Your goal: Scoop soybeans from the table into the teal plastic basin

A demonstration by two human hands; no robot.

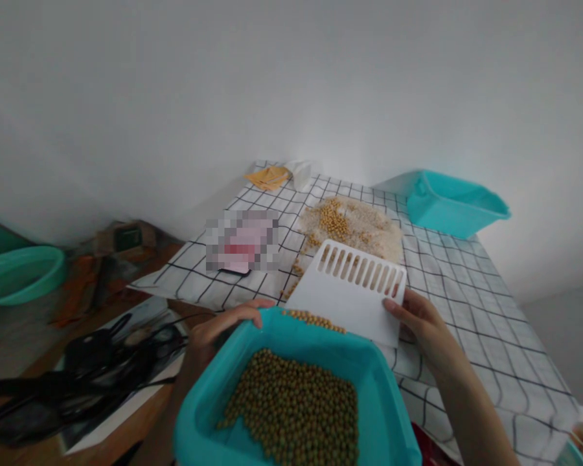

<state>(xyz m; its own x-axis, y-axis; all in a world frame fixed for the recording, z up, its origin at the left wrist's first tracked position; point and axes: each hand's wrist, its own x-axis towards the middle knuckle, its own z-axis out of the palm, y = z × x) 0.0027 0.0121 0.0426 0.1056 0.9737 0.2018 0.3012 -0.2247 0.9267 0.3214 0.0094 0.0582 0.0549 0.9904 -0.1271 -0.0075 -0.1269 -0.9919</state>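
My left hand (218,330) grips the far left rim of a teal basin (208,401) that holds many yellow-green soybeans (296,408). My right hand (420,320) holds a white slotted scoop (350,294) by its right edge, tilted down toward the basin. A few beans (313,318) lie at the scoop's lower lip, right over the basin's far rim. Behind the scoop a heap of rice mixed with soybeans (352,226) lies on the checked tablecloth (466,285).
A second teal basin (451,200) stands at the table's far right corner. A blurred pink item (243,243) and an orange packet (268,177) lie on the cloth at left. Left of the table sit a green bowl (19,272) and dark cables (107,362).
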